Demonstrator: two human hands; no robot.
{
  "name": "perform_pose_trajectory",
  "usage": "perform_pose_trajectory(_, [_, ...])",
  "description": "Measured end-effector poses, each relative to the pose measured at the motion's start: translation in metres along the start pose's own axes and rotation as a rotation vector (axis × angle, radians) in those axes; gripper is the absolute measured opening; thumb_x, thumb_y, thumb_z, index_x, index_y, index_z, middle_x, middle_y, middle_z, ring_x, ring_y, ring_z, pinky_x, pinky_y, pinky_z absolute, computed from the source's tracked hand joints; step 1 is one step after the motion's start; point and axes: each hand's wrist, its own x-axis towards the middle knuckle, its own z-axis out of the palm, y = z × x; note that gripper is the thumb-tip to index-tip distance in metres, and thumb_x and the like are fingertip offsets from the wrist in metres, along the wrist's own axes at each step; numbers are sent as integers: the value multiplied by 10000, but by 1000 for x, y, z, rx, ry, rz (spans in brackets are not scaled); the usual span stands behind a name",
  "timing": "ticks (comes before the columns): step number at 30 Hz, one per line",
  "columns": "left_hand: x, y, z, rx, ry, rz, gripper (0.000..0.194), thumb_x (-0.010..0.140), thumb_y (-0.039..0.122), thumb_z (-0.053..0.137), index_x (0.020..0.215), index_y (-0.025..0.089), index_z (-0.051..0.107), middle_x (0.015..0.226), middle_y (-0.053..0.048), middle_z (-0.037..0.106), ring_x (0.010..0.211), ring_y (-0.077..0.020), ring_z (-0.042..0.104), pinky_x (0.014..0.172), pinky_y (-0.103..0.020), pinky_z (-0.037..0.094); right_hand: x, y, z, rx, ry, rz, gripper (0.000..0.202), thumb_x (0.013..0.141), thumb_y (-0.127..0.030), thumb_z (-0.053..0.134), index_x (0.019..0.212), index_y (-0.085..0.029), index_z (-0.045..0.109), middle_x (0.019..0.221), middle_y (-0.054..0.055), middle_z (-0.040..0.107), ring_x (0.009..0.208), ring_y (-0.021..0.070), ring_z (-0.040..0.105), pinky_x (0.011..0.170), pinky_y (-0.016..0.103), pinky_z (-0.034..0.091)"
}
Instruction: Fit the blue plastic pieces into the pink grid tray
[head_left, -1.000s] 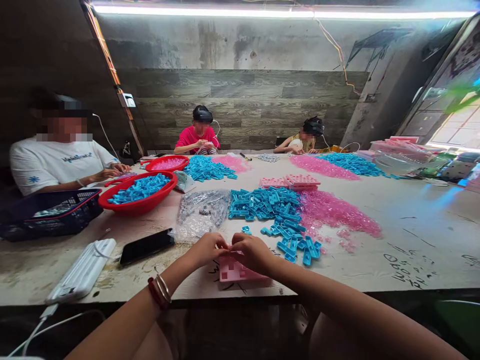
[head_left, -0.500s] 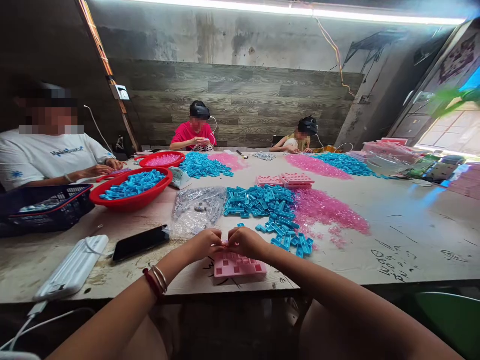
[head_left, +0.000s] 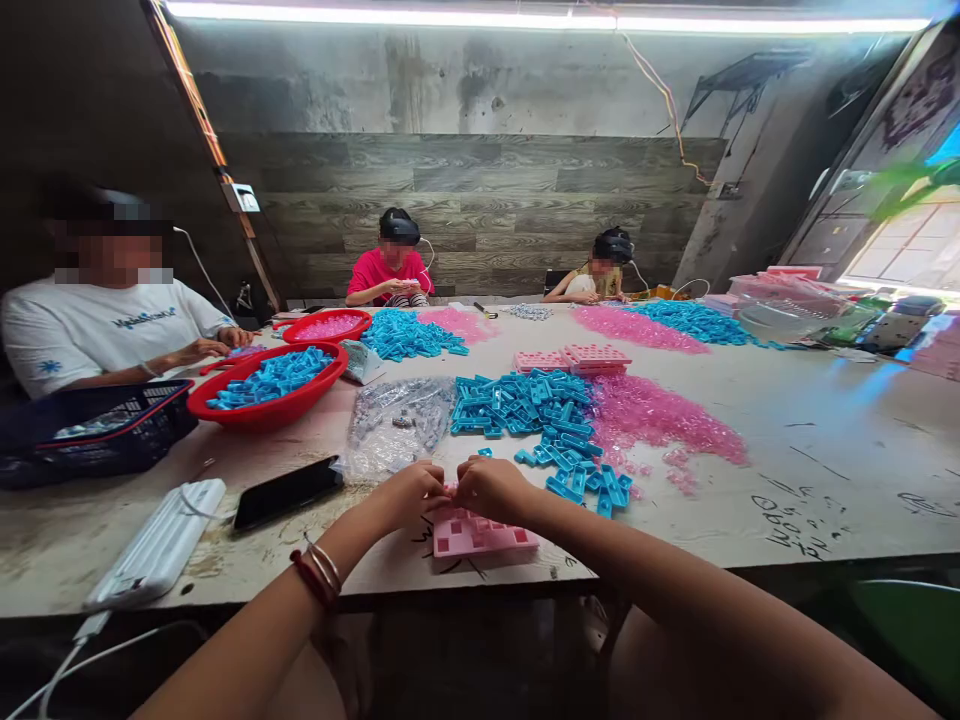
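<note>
A pink tray (head_left: 480, 542) with square pockets lies flat on the table at its near edge. Over its far left corner my left hand (head_left: 411, 492) and my right hand (head_left: 495, 488) meet, fingers pinched together close to the tray. What sits between the fingertips is hidden or too small to name. Just beyond my hands lie a heap of blue plastic pieces (head_left: 521, 405), a heap of small clear pink pieces (head_left: 667, 425) and a clear plastic bag (head_left: 397, 415) of small greyish parts.
Left are a black phone (head_left: 287, 494), a white power bank (head_left: 157, 540), a red basin (head_left: 270, 410) of blue pieces and a dark basket (head_left: 97, 430). More pink trays (head_left: 574, 358) lie behind the heaps. Several co-workers sit around the table (head_left: 675, 520), hands at small parts.
The view has shifted slightly, so the whole scene sits a little lower and to the right. My hands stay together over the same corner of the pink tray.
</note>
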Motion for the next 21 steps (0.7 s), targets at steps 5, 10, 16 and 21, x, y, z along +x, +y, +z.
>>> perform_pose_trajectory(5, [-2, 9, -6, -22, 18, -84, 106, 753, 253, 604, 785, 169, 659, 855, -31, 578, 804, -150, 527, 718, -237, 398, -8, 10, 4, 77, 50, -80, 170, 789, -275, 578, 896, -239, 705, 874, 56, 646, 840, 177, 577, 629, 239, 386])
perform_pose_trajectory(10, [2, 15, -12, -60, 44, -73, 193, 710, 298, 627, 854, 174, 592, 943, -40, 560, 880, -178, 523, 769, -263, 407, -10, 33, 8, 197, 98, -128, 243, 763, -264, 602, 993, -228, 671, 933, 57, 618, 849, 165, 578, 717, 248, 419])
perform_pose_trajectory(16, [1, 17, -9, -123, -14, -180, 463, 680, 436, 637, 1043, 175, 514, 997, -64, 582, 881, -210, 527, 743, -286, 405, -10, 38, 5, 58, -24, -89, 339, 732, -326, 635, 1029, -165, 613, 1031, 104, 586, 886, 212, 580, 719, 290, 434])
perform_pose_trajectory(21, [5, 17, -6, -137, 30, -281, 401, 802, 515, 447, 930, 160, 581, 915, -69, 600, 843, -204, 520, 727, -289, 375, -10, 32, 3, -31, -40, -100, 278, 801, -335, 554, 1007, -149, 565, 1050, 117, 566, 884, 210, 572, 707, 295, 423])
